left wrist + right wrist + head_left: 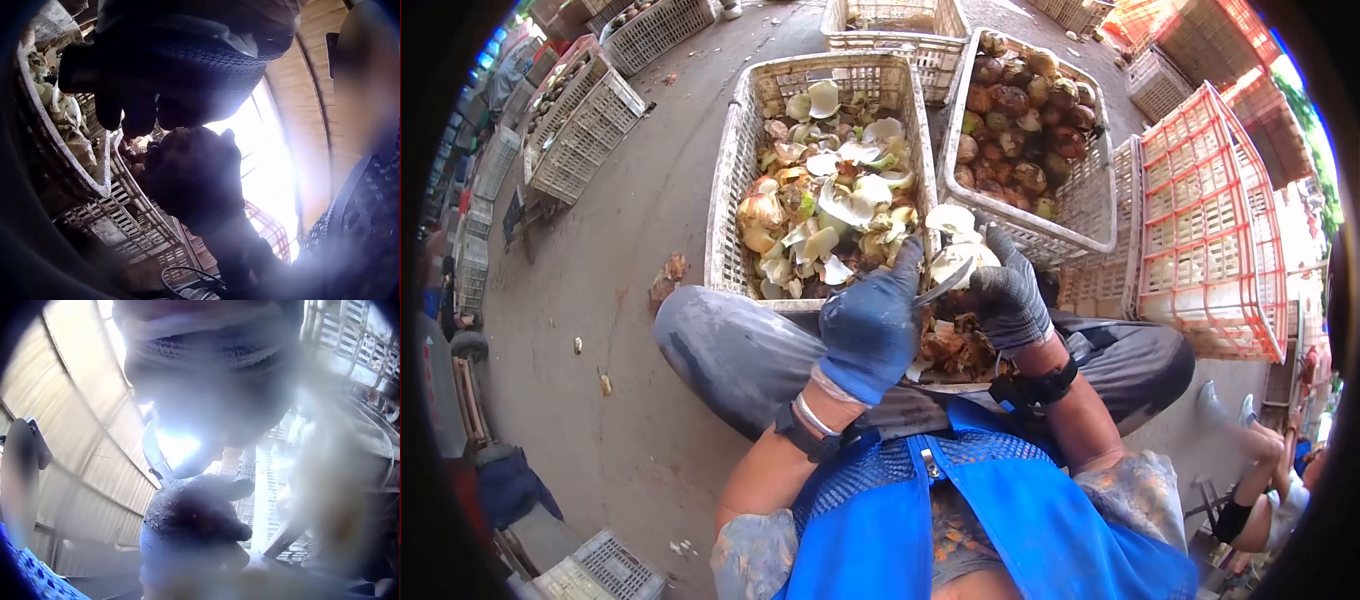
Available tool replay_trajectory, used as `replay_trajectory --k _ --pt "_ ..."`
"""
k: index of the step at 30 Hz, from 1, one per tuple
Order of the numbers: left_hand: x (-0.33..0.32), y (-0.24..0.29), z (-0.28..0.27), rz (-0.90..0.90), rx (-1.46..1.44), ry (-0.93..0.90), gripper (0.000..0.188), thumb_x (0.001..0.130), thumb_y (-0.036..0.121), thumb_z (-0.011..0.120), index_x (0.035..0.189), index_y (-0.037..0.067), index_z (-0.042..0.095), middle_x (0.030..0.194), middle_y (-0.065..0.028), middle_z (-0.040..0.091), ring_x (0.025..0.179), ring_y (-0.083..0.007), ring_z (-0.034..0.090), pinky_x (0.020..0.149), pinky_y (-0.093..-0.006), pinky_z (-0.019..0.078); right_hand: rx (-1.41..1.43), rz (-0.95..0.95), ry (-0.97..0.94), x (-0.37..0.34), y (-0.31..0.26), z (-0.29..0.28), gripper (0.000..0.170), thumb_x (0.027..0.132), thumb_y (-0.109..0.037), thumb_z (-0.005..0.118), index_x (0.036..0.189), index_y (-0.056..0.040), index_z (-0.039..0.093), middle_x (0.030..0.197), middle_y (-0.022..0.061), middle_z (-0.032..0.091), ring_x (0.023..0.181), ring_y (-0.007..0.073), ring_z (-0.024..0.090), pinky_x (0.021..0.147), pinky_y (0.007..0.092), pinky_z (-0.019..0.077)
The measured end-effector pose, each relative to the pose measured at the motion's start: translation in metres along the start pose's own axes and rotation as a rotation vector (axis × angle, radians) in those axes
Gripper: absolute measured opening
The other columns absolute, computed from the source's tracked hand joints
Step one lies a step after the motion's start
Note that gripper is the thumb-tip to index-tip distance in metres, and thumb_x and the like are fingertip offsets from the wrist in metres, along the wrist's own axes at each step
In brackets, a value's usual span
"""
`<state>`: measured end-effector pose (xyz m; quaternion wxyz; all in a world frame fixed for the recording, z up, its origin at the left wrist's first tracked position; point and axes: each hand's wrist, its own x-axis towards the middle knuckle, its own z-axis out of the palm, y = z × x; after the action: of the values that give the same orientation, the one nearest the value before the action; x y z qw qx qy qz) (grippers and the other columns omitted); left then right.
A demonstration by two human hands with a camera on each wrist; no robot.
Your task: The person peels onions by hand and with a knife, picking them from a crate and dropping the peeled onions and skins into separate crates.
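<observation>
My left hand (870, 330), in a dark blue glove, grips a knife whose curved blade (946, 284) lies across the front of a pale, partly peeled onion (962, 258). The right hand (1010, 300), in a dark grey glove, holds this onion from its right side. A white piece (950, 219) shows just beyond it. Below the hands are brown papery skins (950, 348), between the legs. In the right wrist view the knife blade (155, 453) rises from the left hand (194, 525). In the left wrist view both hands are dark and close together.
A white crate (725, 190) full of white and green peelings stands ahead. Right of it, another crate (1090, 215) holds reddish-brown onions. Stacked crates with red netting (1210, 230) stand at the right. A person (1265, 470) sits far right. More crates (585, 130) stand at the left.
</observation>
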<state>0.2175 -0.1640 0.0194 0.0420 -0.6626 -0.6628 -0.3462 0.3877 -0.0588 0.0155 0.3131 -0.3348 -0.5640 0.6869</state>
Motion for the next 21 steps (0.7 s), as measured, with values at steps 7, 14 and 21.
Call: replay_trajectory --k 7,14,21 --pt "-0.003 -0.022 0.039 -0.005 0.324 -0.056 0.056 0.088 0.010 0.058 0.143 0.004 0.057 0.064 -0.0067 0.056 0.053 -0.0226 0.060 0.048 -0.0414 0.0478 0.341 0.059 0.102 -0.009 -0.002 0.024 0.081 0.078 -0.013 0.077 0.150 0.0006 0.044 0.121 0.0124 0.067 0.098 0.0176 0.069 0.078 0.0322 0.0620" --pt "0.007 -0.022 0.052 -0.330 -0.116 -0.192 0.042 0.088 0.007 0.058 0.129 0.011 0.066 0.085 -0.0224 0.072 0.076 -0.0425 0.071 0.069 -0.0519 0.0561 -0.343 -0.241 0.183 0.002 0.041 -0.002 0.079 0.074 -0.010 0.079 0.146 0.0026 0.049 0.124 0.0130 0.064 0.104 0.0186 0.067 0.080 0.0326 0.0613" --pt "0.020 -0.089 0.026 -0.531 -0.454 -0.198 0.040 0.092 0.024 0.073 0.126 0.002 0.067 0.101 -0.0135 0.076 0.083 -0.0208 0.074 0.067 -0.0304 0.0602 0.522 0.032 0.062 -0.020 -0.023 -0.002 0.089 0.078 -0.027 0.085 0.153 -0.0081 0.041 0.116 0.0139 0.065 0.100 0.0252 0.068 0.082 0.0383 0.0615"
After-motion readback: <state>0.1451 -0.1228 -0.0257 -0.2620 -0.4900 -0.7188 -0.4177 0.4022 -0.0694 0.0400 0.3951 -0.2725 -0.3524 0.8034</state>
